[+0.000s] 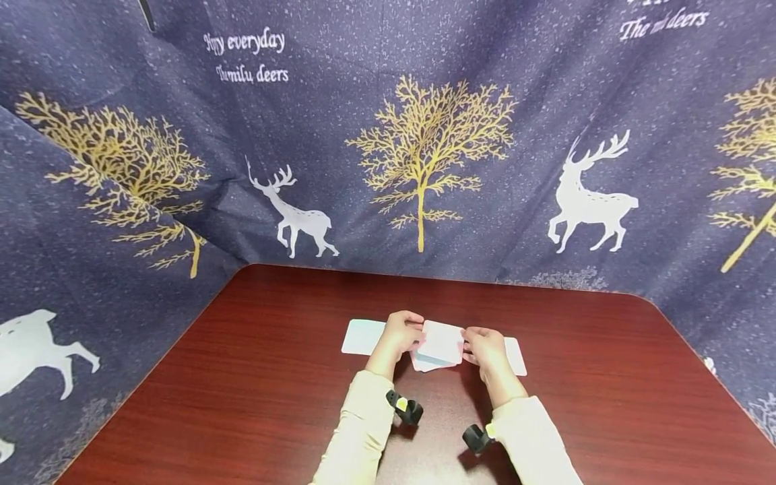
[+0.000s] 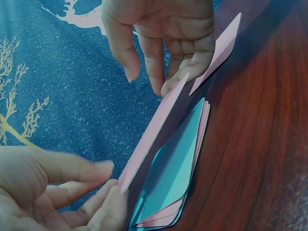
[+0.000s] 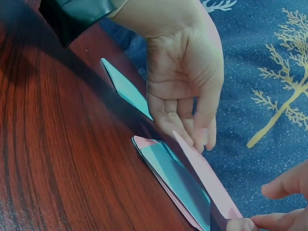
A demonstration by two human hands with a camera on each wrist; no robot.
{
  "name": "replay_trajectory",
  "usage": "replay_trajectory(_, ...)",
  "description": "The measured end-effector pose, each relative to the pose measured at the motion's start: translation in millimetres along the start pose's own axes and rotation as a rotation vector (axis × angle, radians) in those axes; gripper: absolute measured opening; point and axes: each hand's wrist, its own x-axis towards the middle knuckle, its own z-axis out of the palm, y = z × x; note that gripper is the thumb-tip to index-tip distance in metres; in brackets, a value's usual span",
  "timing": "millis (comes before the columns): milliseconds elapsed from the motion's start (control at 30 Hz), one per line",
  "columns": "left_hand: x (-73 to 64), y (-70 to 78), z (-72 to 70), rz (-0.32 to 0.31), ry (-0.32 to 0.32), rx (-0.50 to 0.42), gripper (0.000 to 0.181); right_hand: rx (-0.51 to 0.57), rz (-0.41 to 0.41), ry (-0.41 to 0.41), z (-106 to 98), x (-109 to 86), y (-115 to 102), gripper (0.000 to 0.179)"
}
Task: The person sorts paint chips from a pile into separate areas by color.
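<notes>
A pale pink card (image 1: 442, 340) is raised over a loose stack of blue and pink cards (image 2: 175, 168), with its two short ends at my hands. My left hand (image 1: 401, 335) holds the card's left end with its fingertips, its thumb lifted off the face. At the opposite end, the fingers of my right hand (image 1: 487, 348) hold the card, and that thumb also stands apart. Under the raised card, the stack shows a blue face on top and several pink edges below, slightly fanned.
A light blue pile of cards (image 1: 364, 337) lies left of my left hand. Pink cards (image 1: 515, 357) lie beyond my right hand, partly hidden by it. All rest on a reddish-brown wooden table (image 1: 254, 404), with a dark blue deer-print cloth (image 1: 485, 256) behind it.
</notes>
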Motion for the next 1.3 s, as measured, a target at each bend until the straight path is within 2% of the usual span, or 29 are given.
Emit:
replay_trajectory(133,-0.2,-0.5,-0.9,-0.003,0.002,-0.007,0.041,-0.005,-0.01,-0.005,-0.9,1.7,1.7,0.039)
replay_trajectory(400,-2.1,-0.7,-4.0,-0.017,-0.01,0.016,0.04,-0.007,-0.048,-0.002,-2.3,4.5,6.0,0.037)
replay_trajectory(633,-5.1,3.0,-3.4,-0.033,-0.025,0.001,0.041,0.0,-0.033,-0.021,-8.6,5.4,2.9,0.04)
replay_trajectory(833,-8.0,7.9,5.8,-0.048,-0.026,-0.026,0.042,-0.033,0.044,-0.069,-22.5,4.7,-3.7,0.041)
replay_trajectory(933,-9.1,10.6,11.4,-0.025,-0.035,-0.03,0.043,-0.054,0.047,-0.094,-31.8,4.1,-7.5,0.043)
replay_trajectory(1167,-12.1,24.1,26.8,0.009,-0.045,-0.051,0.044,-0.127,-0.08,-0.044,-50.0,3.6,-13.8,0.045)
replay_trajectory(1300,-13.1,27.8,37.7,0.014,-0.055,-0.085,0.043,-0.125,-0.101,-0.036,-60.6,3.9,-15.0,0.047)
